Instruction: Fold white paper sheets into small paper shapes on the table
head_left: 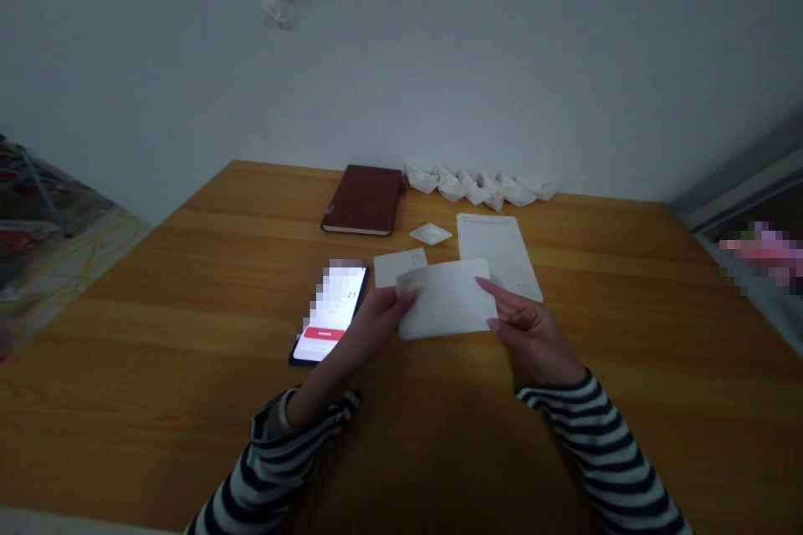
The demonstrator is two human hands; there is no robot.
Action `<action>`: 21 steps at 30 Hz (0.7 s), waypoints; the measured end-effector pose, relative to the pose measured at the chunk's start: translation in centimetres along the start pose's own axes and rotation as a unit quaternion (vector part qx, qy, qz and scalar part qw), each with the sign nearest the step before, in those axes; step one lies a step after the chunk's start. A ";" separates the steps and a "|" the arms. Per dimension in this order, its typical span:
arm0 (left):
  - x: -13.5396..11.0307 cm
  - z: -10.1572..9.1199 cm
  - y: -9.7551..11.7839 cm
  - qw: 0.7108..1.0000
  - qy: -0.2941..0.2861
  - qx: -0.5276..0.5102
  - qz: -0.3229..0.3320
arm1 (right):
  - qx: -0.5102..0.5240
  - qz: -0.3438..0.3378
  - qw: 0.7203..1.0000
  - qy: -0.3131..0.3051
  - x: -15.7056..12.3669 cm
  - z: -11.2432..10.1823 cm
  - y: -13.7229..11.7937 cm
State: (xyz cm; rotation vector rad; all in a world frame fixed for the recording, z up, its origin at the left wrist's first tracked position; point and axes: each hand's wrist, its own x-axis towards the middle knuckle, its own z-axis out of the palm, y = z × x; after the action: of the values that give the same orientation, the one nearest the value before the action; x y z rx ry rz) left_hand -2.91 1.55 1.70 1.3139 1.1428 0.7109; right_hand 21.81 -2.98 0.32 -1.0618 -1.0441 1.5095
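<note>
A white sheet of paper (447, 301) with faint ruled lines is held up above the table between both hands. My left hand (380, 319) pinches its left edge, the thumb lying on the front. At the right edge, the fingers of my right hand (530, 330) are closed on the paper, index finger at the upper part and thumb at the lower corner. Behind it lie a smaller piece of paper (396, 264) and a larger sheet (498, 247), both partly hidden by the held one. A small diamond-shaped folded paper (431, 234) rests farther back.
A lit phone (327, 313) lies left of my left hand, partly covered by my forearm. Toward the wall are a dark red notebook (365, 199) and a row of several folded paper boats (473, 186). All rest on the wooden table (156, 334).
</note>
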 end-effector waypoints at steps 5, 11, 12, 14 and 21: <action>-0.3 0.3 0.0 0.993 0.065 0.049 0.082 | 0.052 0.016 0.998 -0.008 0.1 -0.1 -0.2; -0.1 0.0 -0.1 0.972 0.007 0.147 0.182 | 0.060 0.039 0.997 0.005 0.4 -0.1 -0.5; 0.0 -0.1 -0.1 0.972 -0.005 0.146 0.182 | 0.060 0.040 0.997 0.003 0.4 -0.2 -0.4; 0.2 -0.3 0.1 0.977 -0.016 0.138 0.161 | 0.057 0.038 0.998 -0.001 0.4 -0.4 -0.2; -0.3 -1.0 1.0 0.991 -0.118 0.049 0.042 | 0.045 0.036 0.998 -0.011 0.4 -0.8 -0.1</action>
State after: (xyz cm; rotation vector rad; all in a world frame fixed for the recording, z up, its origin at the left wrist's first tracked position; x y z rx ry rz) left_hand -3.77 1.79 2.87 1.4935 0.9447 0.5481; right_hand 22.55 -2.47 0.20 -1.0314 -0.9526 1.6142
